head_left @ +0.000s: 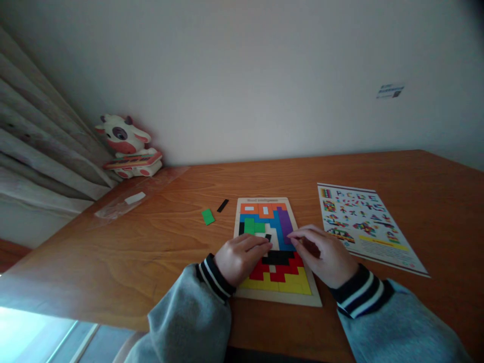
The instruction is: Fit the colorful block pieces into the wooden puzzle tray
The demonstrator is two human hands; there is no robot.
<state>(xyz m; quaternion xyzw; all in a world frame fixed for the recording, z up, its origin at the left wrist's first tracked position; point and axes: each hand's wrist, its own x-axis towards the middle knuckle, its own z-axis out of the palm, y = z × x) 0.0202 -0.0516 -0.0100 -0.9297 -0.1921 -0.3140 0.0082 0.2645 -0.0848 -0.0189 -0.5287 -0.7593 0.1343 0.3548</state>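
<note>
A wooden puzzle board [278, 301] filled with coloured block pieces lies flat on the table. My left hand [240, 257] rests over its left half, fingers closed together. Its fingertips are beside a small black piece [268, 237] and a white area; whatever they hold is hidden. At the board's right side, my right hand [327, 252] pinches thumb and forefinger at the lower end of a purple piece [286, 224]. Yellow pieces [295, 285] fill the near end, with red and black ones above them. Green pieces [249, 225] and orange pieces [265, 210] lie toward the far end.
Left of the board, a green piece [207, 217] and a thin black piece [223, 205] lie loose on the wooden table [159, 262]. A printed pattern sheet [372, 224] is on the right. A cow toy [130, 146] and clear plastic wrap [121, 204] are at the back left.
</note>
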